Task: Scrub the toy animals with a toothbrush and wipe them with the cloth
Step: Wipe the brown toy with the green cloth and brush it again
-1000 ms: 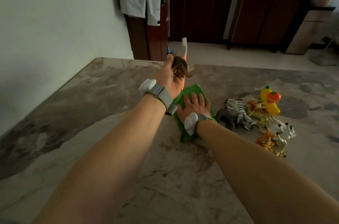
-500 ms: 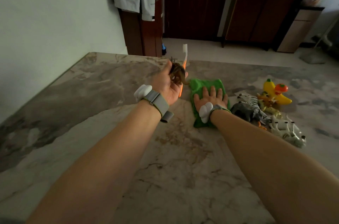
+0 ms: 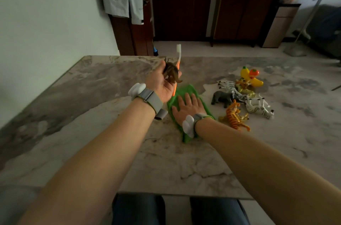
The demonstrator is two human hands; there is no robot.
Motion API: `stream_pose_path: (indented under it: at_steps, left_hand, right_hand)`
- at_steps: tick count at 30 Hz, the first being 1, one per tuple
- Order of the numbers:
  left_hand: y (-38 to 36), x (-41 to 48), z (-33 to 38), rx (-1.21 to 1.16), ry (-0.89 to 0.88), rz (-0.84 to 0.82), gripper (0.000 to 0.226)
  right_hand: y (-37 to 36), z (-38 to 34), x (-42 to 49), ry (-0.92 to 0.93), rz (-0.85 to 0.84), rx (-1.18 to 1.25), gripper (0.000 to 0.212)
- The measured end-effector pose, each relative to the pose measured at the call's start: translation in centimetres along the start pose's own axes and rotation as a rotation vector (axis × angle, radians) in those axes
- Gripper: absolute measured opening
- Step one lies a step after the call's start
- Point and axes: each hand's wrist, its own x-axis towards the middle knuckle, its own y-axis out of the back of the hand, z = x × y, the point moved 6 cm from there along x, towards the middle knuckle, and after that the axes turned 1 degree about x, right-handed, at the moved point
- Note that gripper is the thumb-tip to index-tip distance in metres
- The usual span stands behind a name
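The right hand [image 3: 188, 106] lies flat with fingers spread on the green cloth [image 3: 185, 90] on the tabletop [image 3: 92, 95]. Just past it, the left hand [image 3: 159, 85] is lifted, palm up. It holds a brown toy animal [image 3: 172, 74] and the toothbrush [image 3: 179, 53], which points up. More toy animals [image 3: 239, 99] lie in a pile near the right hand.

A brown toy animal [image 3: 172, 75] and an orange toothbrush [image 3: 178, 55], its white head pointing up, are held together in the left hand [image 3: 160, 85]. Just near-right of them, the green cloth [image 3: 184, 91] lies flat under the right hand [image 3: 188, 106]. Further right cluster a grey toy [image 3: 222, 98], a zebra [image 3: 230, 86], a tiger [image 3: 234, 116] and others.
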Motion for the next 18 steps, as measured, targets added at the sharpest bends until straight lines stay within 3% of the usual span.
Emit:
stream_pose_path:
  at_steps: [5, 12, 18]
  left_hand:
    - [0.2, -2.8, -1.1, 0.037, -0.007, 0.008, 0.051]
    - [0.0, -7.0, -2.7, 0.093, -0.027, 0.014, 0.035]
    - [1.0, -8.8, -4.0, 0.098, -0.023, 0.033, 0.048]
  right_hand:
    - [-1.5, -2.4, -6.4, 0.216, 0.068, -0.045, 0.071]
    - [-1.9, -2.9, -11.8, 0.562, -0.009, -0.16, 0.07]
    - [-1.9, -0.4, -15.3, 0.731, -0.04, -0.129, 0.067]
